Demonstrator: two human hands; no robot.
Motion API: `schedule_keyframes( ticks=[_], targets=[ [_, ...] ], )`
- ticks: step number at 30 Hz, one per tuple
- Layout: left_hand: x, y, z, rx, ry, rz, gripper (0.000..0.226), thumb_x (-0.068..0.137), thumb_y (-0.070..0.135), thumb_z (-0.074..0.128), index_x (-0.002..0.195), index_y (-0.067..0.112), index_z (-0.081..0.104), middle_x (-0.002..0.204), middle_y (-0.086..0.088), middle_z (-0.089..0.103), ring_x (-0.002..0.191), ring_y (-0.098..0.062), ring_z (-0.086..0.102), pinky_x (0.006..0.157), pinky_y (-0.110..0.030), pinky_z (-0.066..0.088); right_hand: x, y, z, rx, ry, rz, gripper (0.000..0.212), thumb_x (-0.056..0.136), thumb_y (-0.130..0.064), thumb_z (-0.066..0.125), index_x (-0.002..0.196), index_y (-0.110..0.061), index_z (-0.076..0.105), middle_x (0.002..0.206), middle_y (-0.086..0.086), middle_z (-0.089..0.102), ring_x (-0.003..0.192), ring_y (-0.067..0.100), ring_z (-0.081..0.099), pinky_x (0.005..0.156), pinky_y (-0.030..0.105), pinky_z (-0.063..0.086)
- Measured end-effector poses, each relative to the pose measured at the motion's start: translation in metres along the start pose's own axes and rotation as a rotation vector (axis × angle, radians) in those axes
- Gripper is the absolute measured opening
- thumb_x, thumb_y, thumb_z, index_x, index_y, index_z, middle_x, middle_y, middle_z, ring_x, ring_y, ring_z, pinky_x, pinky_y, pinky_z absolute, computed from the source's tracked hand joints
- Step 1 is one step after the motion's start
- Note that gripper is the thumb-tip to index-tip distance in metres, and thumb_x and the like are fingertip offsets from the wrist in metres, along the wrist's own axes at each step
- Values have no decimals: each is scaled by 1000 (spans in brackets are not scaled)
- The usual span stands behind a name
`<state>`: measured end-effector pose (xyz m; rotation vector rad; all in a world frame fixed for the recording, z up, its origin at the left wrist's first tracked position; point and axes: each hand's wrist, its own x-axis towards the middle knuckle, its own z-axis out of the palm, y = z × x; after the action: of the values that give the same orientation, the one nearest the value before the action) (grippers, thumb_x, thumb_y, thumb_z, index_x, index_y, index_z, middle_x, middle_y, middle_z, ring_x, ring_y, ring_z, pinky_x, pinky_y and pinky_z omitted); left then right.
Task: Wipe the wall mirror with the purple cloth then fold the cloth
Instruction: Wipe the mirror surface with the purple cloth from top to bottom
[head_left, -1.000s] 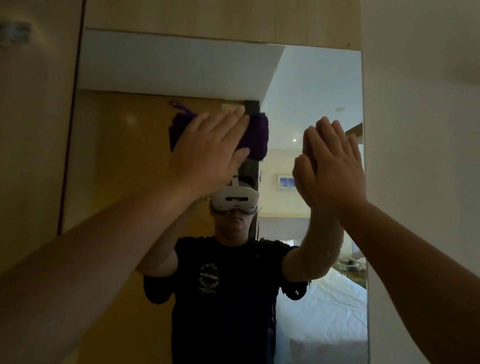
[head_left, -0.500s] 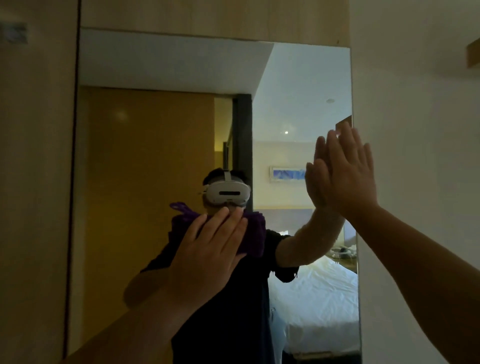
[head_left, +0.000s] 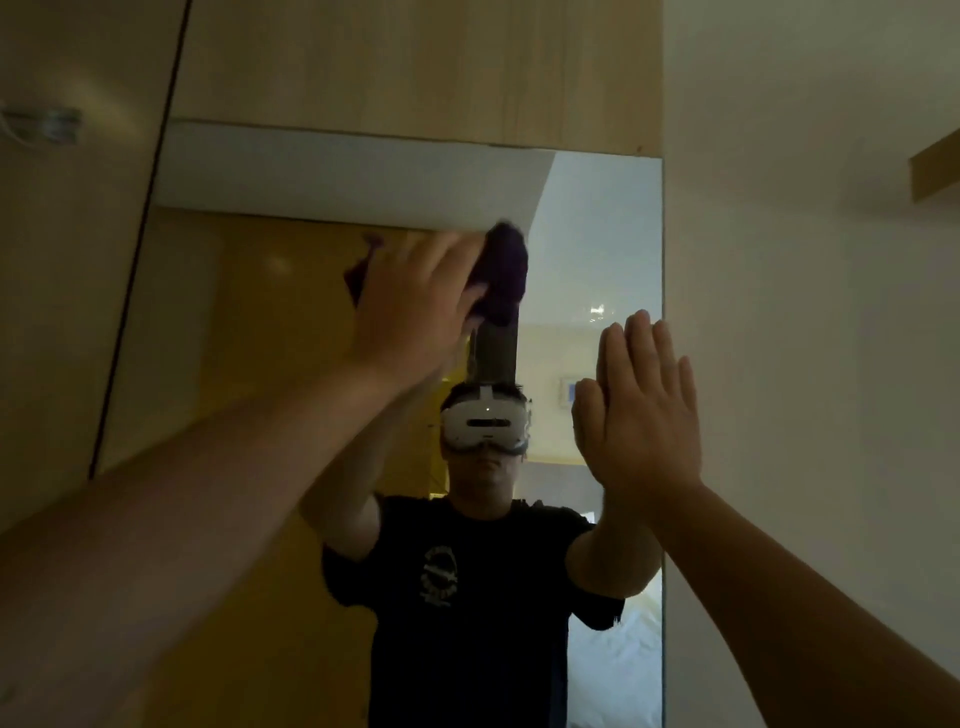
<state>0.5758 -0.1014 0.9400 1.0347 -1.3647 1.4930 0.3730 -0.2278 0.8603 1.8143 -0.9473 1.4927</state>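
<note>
The purple cloth (head_left: 501, 275) is bunched against the upper part of the wall mirror (head_left: 597, 234), sticking out past the fingertips and to the right of the left hand (head_left: 410, 306), which presses it to the glass; motion blur hides whether the fingers lie flat or curl into the fabric. The right hand (head_left: 641, 410) lies lower and to the right, fingers straight and together, palm flat on the mirror near its right edge, holding nothing.

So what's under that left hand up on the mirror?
The purple cloth, pressed to the mirror by the left hand. It bunches out past the fingers on the right; a bit shows left. The hand covers the rest.
</note>
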Motion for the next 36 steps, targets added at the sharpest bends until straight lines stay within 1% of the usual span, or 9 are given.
schedule_keyframes(
  ticks=[5,10,12,16,20,23,26,30,36],
  targets=[
    [134,7,21,65,-20,-150,40,104,35,40,139,18,51,139,-2,55,128,-24,47,104,-37,33,1,1,1,3,-9,-25,69,101,-56,-1,158,-19,7,167,7,-3,152,23,-14,122,50,3],
    [152,17,40,78,-256,-88,48,107,36,36,152,19,37,157,-1,38,146,-21,31,118,-44,26,2,1,1,16,6,-34,68,100,-56,-1,157,-18,8,166,9,0,153,26,-9,122,52,5],
    [136,19,39,90,-250,-61,51,107,36,35,154,17,34,160,-1,33,149,-20,27,120,-43,21,1,0,0,26,14,-37,69,100,-54,0,157,-17,10,166,11,4,153,28,-5,122,53,7],
    [73,27,33,73,-245,58,52,105,36,37,151,12,39,158,-6,38,146,-23,33,117,-42,22,1,0,-5,71,16,-37,63,103,-46,8,156,-14,18,166,10,7,153,26,-5,123,51,4],
    [-17,41,32,113,-247,114,54,103,40,41,149,13,41,155,-7,42,144,-24,37,117,-43,24,-3,3,-14,360,80,-5,58,101,-33,18,150,-9,36,164,11,19,153,24,8,123,51,9],
    [-78,54,26,143,-259,164,52,103,41,41,147,13,39,154,-7,43,143,-25,35,117,-44,21,-2,8,-20,491,144,37,61,100,-34,17,151,-6,35,163,12,23,152,22,12,124,42,4],
    [-127,70,15,156,-277,168,54,104,45,31,145,10,41,153,-10,44,143,-28,35,117,-47,21,3,16,-22,457,149,51,63,100,-36,15,152,-7,33,163,11,23,152,21,12,123,41,4],
    [-172,80,4,184,-304,206,51,102,41,41,143,11,50,152,-8,47,141,-29,43,115,-47,30,9,37,-19,342,179,40,59,102,-34,18,151,-6,33,161,15,25,151,26,15,121,45,6],
    [-173,78,5,153,-219,202,42,96,33,58,133,12,61,131,-4,64,112,-25,62,95,-41,45,13,89,-5,75,29,52,67,101,-43,10,155,-7,22,164,15,15,153,29,8,123,50,6]
  ],
)
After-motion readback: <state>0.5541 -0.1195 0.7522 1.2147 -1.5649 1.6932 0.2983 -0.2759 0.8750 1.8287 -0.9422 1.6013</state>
